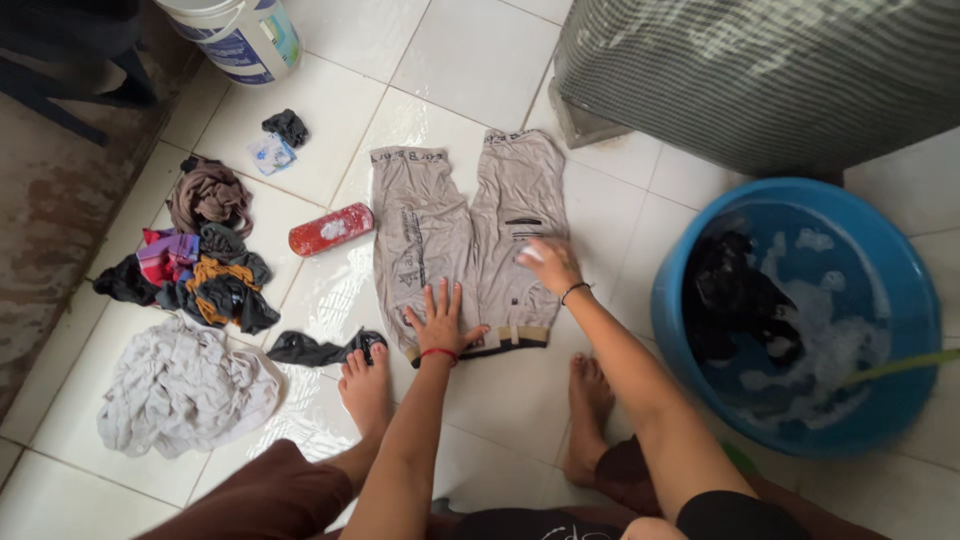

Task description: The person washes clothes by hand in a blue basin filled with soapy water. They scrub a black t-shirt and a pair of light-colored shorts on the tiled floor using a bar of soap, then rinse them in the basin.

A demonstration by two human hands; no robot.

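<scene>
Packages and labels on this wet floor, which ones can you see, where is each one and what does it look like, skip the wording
Red packet: lies left of the grey shorts, oblong, red with white patches.
Small sachet: upper left by a dark rag, squarish, pale blue and white.
Bucket label: on the white bucket at top left, a blue and green band.
Shorts print: dark marks on the grey legs, near the left hand and right hand.

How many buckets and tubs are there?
2. A white bucket stands at the top left, partly cut off. A blue tub of soapy water with dark clothes sits on the right.
</scene>
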